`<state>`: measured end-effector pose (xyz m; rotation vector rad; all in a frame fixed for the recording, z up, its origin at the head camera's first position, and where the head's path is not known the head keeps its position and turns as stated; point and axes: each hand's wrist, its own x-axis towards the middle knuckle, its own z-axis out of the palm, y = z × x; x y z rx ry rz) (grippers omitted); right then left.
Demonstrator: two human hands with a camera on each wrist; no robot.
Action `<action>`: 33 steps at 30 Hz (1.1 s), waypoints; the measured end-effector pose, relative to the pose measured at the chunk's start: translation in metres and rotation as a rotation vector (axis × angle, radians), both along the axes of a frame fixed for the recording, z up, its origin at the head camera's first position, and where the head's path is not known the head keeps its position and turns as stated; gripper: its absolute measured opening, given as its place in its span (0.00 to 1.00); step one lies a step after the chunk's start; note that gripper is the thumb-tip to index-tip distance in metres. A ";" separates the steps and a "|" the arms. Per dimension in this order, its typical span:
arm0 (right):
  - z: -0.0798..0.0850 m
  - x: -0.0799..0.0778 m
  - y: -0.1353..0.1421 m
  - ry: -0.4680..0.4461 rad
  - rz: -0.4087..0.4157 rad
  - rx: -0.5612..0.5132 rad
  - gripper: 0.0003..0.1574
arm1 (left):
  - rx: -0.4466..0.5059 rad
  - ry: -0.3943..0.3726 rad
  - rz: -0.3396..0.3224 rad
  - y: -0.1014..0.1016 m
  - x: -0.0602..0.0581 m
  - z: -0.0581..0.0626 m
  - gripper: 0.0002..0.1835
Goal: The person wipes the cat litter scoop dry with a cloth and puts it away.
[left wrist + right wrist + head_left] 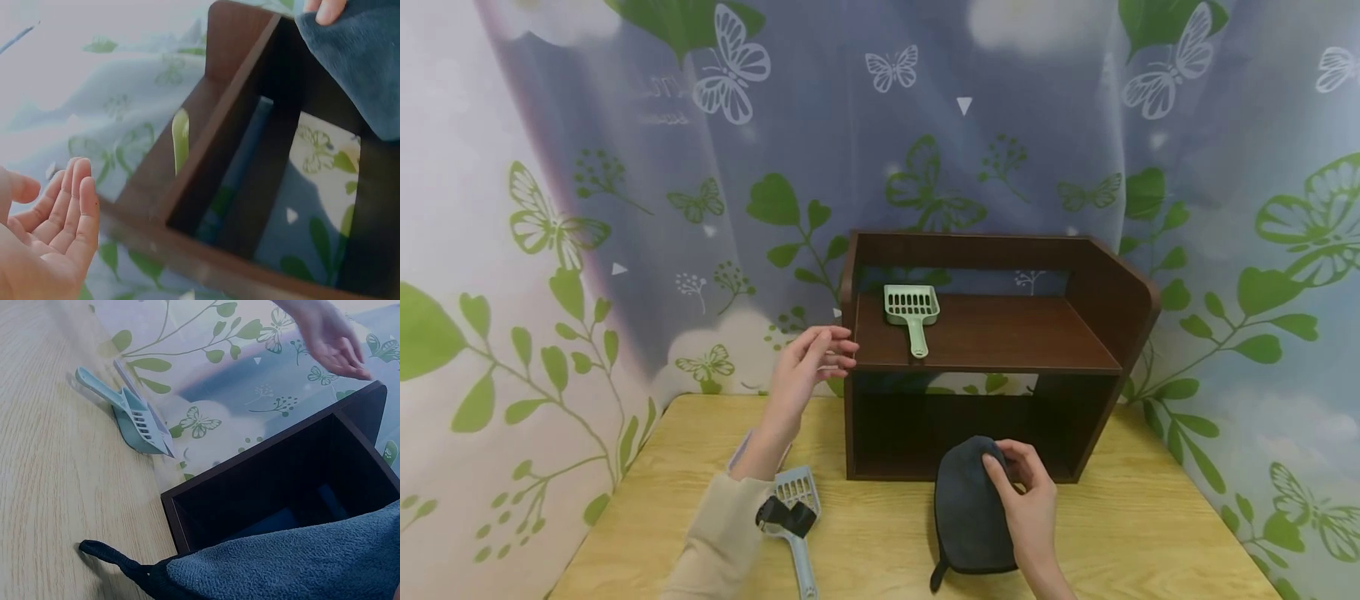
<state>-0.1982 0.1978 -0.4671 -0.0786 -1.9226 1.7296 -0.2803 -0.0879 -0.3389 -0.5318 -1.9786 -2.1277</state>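
My right hand point(1026, 500) pinches the upper edge of a dark blue terry cloth point(970, 512) between thumb and fingers. The cloth has a rounded outline and a dark hanging loop point(103, 551), and it overlaps the front of the lower compartment. Fingers relaxed, my left hand point(805, 367) is at the left side panel of a dark brown wooden shelf point(1015, 333), with nothing in its grasp. On the upper board, just right of that hand, lies a pale green slotted scoop point(917, 333), its handle toward me.
A light blue slotted scoop point(802, 562) lies on the wooden table point(880, 533) below my left forearm. Behind the wrist, a lavender piece point(739, 450) is partly hidden. A curtain point(805, 108) with leaves and butterflies hangs behind the shelf.
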 end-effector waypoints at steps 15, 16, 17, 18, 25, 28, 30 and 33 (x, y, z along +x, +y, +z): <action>-0.001 -0.001 -0.003 -0.021 0.008 -0.006 0.14 | 0.112 -0.280 0.184 -0.068 0.024 -0.084 0.22; -0.001 -0.001 -0.003 -0.021 0.009 -0.008 0.14 | 0.127 -0.300 0.189 -0.071 0.025 -0.090 0.22; -0.001 -0.001 -0.003 -0.021 0.010 -0.009 0.14 | 0.135 -0.322 0.192 -0.075 0.027 -0.096 0.22; -0.001 -0.002 -0.003 -0.021 0.010 -0.011 0.14 | 0.144 -0.341 0.194 -0.078 0.029 -0.102 0.22; -0.002 -0.002 -0.005 -0.030 0.020 -0.014 0.14 | 0.160 -0.463 0.218 -0.097 0.045 -0.142 0.24; -0.002 -0.002 -0.006 -0.036 0.028 -0.017 0.15 | 0.164 -0.502 0.231 -0.104 0.054 -0.157 0.24; -0.003 -0.003 -0.006 -0.038 0.030 -0.020 0.15 | 0.163 -0.527 0.234 -0.108 0.060 -0.166 0.25; -0.004 -0.003 -0.006 -0.046 0.031 -0.022 0.15 | 0.146 -0.561 0.246 -0.112 0.068 -0.176 0.25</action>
